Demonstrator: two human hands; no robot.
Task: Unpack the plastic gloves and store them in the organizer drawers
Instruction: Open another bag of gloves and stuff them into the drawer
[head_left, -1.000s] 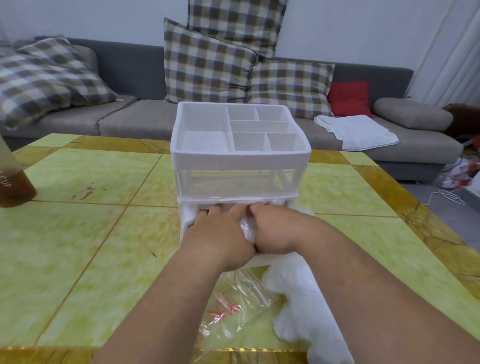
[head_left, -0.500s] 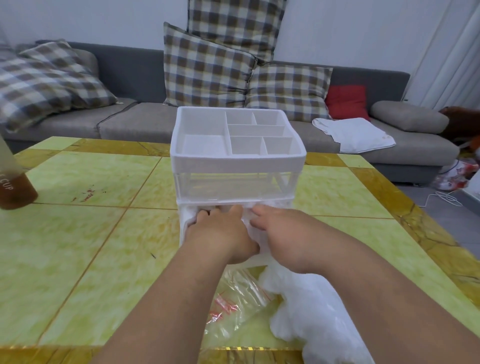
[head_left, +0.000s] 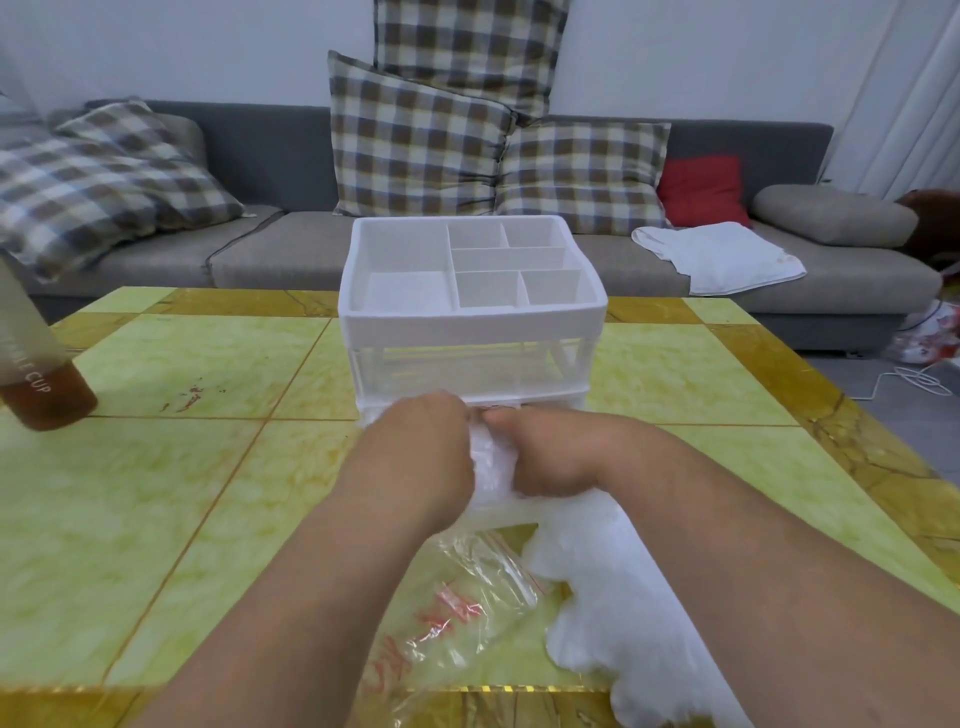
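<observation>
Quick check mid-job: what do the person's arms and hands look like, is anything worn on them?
Both forearms are bare to the frame's edge, with no sleeves in view. The left hand and right hand wear no gloves. No watch, bracelet or ring shows on the wrists or the visible fingers.

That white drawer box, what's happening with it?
A person's left hand and right hand grip a bunch of plastic gloves inside the pulled-out bottom drawer of the organizer. A pile of gloves lies on the table beside the clear bag.
</observation>
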